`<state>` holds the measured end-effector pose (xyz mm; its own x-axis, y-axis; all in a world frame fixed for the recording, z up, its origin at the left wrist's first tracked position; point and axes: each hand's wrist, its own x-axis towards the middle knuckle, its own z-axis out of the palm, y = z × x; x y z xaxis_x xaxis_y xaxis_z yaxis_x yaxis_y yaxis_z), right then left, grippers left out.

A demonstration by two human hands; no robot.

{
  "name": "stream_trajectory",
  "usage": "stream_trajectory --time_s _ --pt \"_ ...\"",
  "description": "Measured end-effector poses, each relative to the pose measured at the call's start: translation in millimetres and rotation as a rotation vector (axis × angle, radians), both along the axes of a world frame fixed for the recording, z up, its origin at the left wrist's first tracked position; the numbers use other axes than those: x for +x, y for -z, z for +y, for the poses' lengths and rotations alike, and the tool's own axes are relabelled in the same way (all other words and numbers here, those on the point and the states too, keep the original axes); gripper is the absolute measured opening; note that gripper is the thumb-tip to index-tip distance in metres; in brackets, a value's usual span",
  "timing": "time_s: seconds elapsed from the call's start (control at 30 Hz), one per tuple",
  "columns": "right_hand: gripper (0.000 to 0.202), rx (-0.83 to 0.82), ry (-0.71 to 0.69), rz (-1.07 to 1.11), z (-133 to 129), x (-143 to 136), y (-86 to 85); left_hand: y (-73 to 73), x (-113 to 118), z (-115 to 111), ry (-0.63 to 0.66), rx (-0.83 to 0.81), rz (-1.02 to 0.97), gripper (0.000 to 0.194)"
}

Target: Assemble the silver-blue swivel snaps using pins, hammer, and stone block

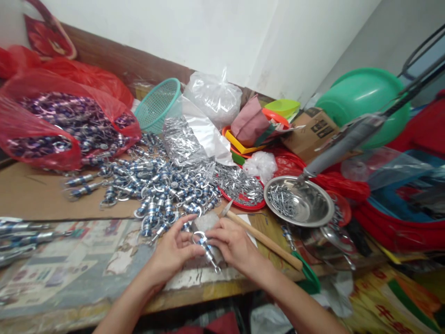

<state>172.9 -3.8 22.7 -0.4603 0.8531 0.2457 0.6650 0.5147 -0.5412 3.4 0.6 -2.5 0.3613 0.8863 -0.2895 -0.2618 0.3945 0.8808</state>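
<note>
A silvery metal fitting with a blue band, a curved ring at its upper end and a small eye at its lower end is held between both hands over the bench edge. The thumb and fingers of my left hand close on it from the left. From the right, the fingertips of my right hand pinch at its ring end; any small part between them is hidden. Behind the hands sits a greyish block, partly covered. A wooden-handled hammer lies just right of my right hand. Similar blue-banded fittings form a pile beyond my left hand.
A red plate of flat metal pieces and a steel bowl with metal pins stand to the right. A grey-wrapped lever slants over the bowl. At left is a red bag of purple fittings; a teal basket leans behind.
</note>
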Motion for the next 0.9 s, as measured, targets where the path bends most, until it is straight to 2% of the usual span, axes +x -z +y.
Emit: stream_trajectory --time_s 0.27,0.4,0.47,0.53,0.67,0.9 --pt "0.012 -0.111 0.077 0.077 -1 1 -5.5 -0.5 1 0 -0.018 -0.011 -0.005 0.073" --pt "0.007 -0.372 0.192 0.237 4 -1 -7.5 -2.3 1 0 -0.017 -0.001 0.011 0.072" --pt "0.007 -0.454 0.181 0.250 7 -3 -7.4 -3.0 1 0 -0.017 0.002 0.013 0.072" --pt "0.008 -0.396 0.146 0.186 10 -6 -6.4 -3.2 0 0 -0.021 -0.002 0.014 0.073" --pt "0.007 -0.163 0.136 0.082 13 -13 -1.2 -1.0 0 0 -0.010 -0.004 0.005 0.074" --pt "0.010 -0.075 0.129 0.193 5 -10 8.8 2.4 0 1 -0.005 0.007 0.009 0.074"
